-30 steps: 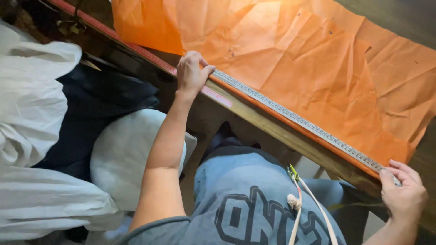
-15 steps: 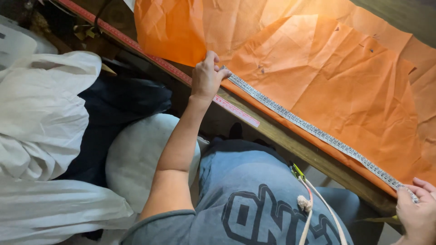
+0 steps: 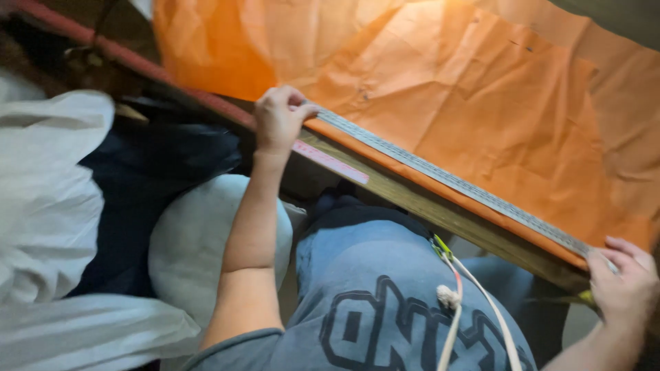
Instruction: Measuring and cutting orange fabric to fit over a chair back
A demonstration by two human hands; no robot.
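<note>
A wooden surface [image 3: 440, 209] runs diagonally across the view, its near edge bare. A large sheet of creased orange fabric [image 3: 481, 103] lies spread over it, reaching the edge. A measuring tape [image 3: 454, 182] lies stretched taut along the fabric's near border. A pink strip [image 3: 330, 161] rests on the bare wooden edge.

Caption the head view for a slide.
Left hand and right hand stretch a measuring tape along the orange fabric at the table edge.
</note>
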